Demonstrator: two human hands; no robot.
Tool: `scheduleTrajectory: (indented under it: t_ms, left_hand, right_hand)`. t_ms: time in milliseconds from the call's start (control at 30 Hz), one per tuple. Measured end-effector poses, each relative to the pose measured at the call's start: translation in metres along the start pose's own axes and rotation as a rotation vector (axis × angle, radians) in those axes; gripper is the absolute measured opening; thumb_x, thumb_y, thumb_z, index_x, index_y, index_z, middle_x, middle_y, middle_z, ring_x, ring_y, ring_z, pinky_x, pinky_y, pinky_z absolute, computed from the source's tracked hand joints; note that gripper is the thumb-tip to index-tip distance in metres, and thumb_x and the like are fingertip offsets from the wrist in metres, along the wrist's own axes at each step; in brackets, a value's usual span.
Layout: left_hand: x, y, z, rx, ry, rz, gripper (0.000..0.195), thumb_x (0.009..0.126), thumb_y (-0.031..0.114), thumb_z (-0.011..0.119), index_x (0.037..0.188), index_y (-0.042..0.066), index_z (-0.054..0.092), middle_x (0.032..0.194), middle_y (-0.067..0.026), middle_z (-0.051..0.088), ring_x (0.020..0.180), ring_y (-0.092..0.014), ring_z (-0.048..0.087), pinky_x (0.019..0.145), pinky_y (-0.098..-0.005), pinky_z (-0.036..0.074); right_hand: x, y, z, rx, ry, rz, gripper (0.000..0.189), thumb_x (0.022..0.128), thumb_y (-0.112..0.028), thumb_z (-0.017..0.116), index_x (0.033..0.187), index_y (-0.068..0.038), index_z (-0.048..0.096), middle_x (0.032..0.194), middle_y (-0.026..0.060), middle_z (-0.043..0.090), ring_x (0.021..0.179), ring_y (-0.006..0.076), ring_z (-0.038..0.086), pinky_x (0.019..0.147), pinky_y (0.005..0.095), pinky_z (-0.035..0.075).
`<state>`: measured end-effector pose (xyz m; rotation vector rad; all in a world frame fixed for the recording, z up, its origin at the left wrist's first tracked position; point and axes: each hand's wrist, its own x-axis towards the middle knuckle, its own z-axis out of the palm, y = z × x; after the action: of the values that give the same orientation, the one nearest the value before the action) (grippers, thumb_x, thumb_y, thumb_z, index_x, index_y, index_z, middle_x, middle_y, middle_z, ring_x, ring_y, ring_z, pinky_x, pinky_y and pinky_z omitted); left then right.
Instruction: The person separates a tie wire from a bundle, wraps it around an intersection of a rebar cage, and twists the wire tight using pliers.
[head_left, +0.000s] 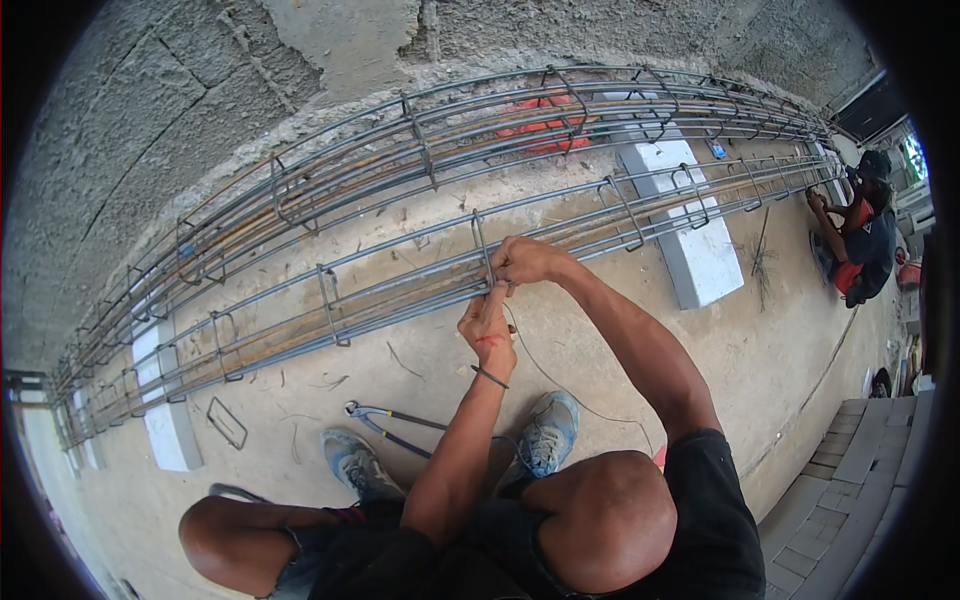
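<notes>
My left hand (487, 322) reaches up from below to a steel stirrup (481, 244) on the nearer rebar cage (405, 296), its fingertips at the stirrup's lower corner. My right hand (529, 260) meets it there from the right, fingers bent around the same corner. The fingers hide what they pinch. A thin wire (559, 386) trails down from the hands towards my right knee. End-cutting nippers (390, 418) with dark handles lie on the floor between my shoes, partly behind my left forearm.
A second rebar cage (420, 139) runs behind, along a rough wall. White blocks (705, 259) support the cages. One loose stirrup (227, 422) and wire scraps lie on the concrete floor. A co-worker (870, 232) crouches at the far right end. Stacked blocks (840, 465) stand lower right.
</notes>
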<state>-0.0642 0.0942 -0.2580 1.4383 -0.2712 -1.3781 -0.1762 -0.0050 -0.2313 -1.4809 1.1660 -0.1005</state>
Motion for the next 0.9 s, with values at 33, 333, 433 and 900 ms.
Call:
scheduleTrajectory:
  t_ms: [33,333,433,900]
  left_hand:
    - [0.001,0.003,-0.002,0.003,-0.006,-0.002,0.019,0.075,0.018,0.076,0.079,0.006,0.06,0.06,0.0029,0.049,0.042,-0.007,0.036,0.04,-0.0244,0.035]
    - [0.029,-0.002,-0.016,-0.245,-0.329,-0.283,0.012,0.074,0.007,0.069,0.079,0.007,0.058,0.072,0.0009,0.053,0.055,-0.007,0.046,0.043,-0.0215,0.032]
    - [0.039,0.003,-0.025,-0.192,-0.453,-0.285,0.009,0.074,0.005,0.064,0.079,0.006,0.057,0.072,-0.0006,0.054,0.057,-0.008,0.047,0.044,-0.0217,0.031]
    - [0.023,0.021,-0.02,-0.131,-0.592,-0.271,0.012,0.088,0.017,0.063,0.096,0.01,0.059,0.095,-0.0027,0.062,0.088,-0.017,0.062,0.068,-0.0282,0.046]
  right_hand:
    - [0.004,-0.003,-0.002,-0.254,0.03,-0.026,0.017,0.083,-0.009,0.057,0.089,-0.001,0.07,0.078,0.0129,0.069,0.069,0.0197,0.069,0.065,0.0308,0.054]
    - [0.008,-0.009,0.005,-0.389,0.089,0.027,0.017,0.082,-0.016,0.061,0.082,-0.003,0.072,0.076,0.0141,0.069,0.07,0.0198,0.067,0.065,0.0311,0.052]
    - [0.002,-0.01,0.001,-0.268,0.041,0.029,0.018,0.084,-0.017,0.061,0.093,-0.006,0.072,0.087,0.0136,0.07,0.076,0.0195,0.066,0.068,0.0311,0.051]
    - [-0.034,-0.02,0.009,-1.217,0.416,-0.221,0.017,0.082,-0.025,0.06,0.082,-0.01,0.069,0.078,0.0138,0.066,0.083,0.0304,0.064,0.071,0.0467,0.05]
